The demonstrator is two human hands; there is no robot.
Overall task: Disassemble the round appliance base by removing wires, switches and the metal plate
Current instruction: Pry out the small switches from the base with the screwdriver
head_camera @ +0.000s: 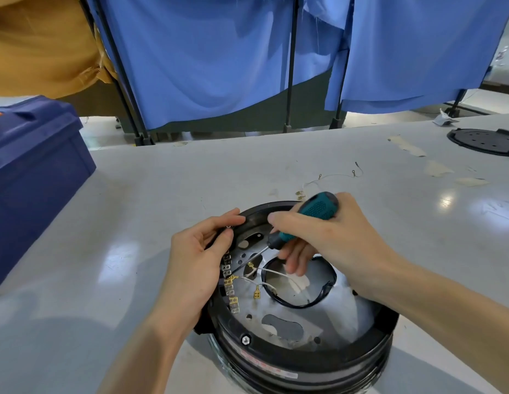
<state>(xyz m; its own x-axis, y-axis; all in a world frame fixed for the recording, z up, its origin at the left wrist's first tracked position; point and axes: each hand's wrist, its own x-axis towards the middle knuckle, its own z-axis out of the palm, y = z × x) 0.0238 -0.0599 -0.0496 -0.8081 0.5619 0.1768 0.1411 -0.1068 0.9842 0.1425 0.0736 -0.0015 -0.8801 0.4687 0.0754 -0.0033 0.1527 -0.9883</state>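
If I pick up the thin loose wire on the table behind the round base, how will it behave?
The loose wire is very thin and lies in a slack curve, so it is probably floppy and very light. Its small end terminals may snag on things. It is unlikely to roll.

screwdriver (318,209) tip lost among terminal strip (230,282) beside left hand (196,265). round appliance base (318,365) cut off at bottom edge; its red label (264,366) too blurred to read. black perforated disc (485,142), blue toolbox (34,166) cropped at the sides.
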